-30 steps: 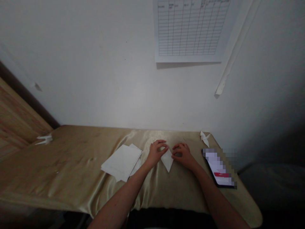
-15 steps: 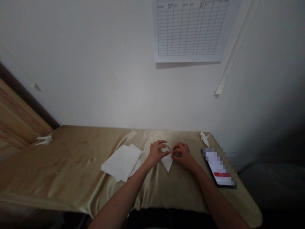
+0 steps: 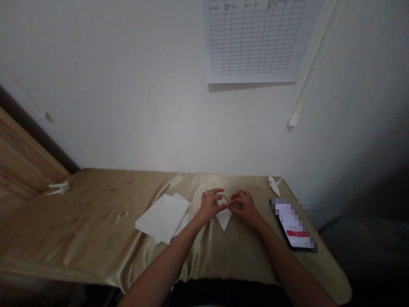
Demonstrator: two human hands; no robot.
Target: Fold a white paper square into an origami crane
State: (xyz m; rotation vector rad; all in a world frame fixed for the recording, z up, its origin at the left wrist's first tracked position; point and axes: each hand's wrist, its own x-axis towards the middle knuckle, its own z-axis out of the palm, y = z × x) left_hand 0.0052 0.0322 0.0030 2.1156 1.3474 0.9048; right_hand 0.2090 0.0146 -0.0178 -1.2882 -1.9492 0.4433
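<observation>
Folded white paper kite on the counter, lower centre of frame. Left hand: thumb over paper, fingers arched apart from it. Right hand: fingertips bunched at paper's right edge; cannot tell whether clamped. Paper stack left of these; phone, paper crane near right edge. Room to move: satin cloth stretches from paper's lower tip to near edge.

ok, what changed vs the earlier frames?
The left hand's thumb has moved down and slightly right over the folded paper, now close to or touching the right hand's fingertips near the paper's right corner. No clear grab or release. Paper stack and phone stayed put.
</observation>
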